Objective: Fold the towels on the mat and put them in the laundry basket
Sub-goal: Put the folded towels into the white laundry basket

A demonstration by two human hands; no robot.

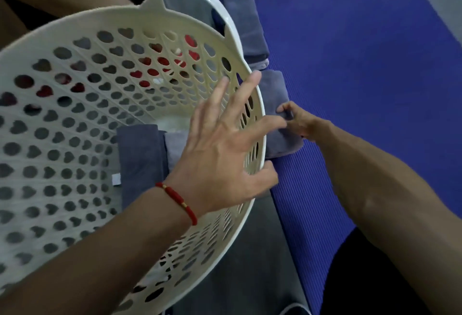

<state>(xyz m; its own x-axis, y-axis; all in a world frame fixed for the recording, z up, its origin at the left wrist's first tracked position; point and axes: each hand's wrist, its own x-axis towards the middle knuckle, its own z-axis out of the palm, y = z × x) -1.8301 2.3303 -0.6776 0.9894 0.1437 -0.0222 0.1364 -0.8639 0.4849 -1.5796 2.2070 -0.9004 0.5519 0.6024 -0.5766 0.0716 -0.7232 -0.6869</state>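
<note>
Two folded grey towels (pixel 142 157) lie side by side in the cream laundry basket (pixel 75 119), long axes running toward its near rim. Two more lie on the blue mat (pixel 362 77) along its left edge. The right hand (pixel 297 122) pinches the nearer towel (pixel 280 119). The left hand (pixel 222 162), fingers spread, hovers over the basket's right rim.

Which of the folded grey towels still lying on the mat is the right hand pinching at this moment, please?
The nearer folded towel, beside the laundry basket rim; the right hand pinches its edge. The farther stack of towels, up by the basket handle, lies untouched.
</note>
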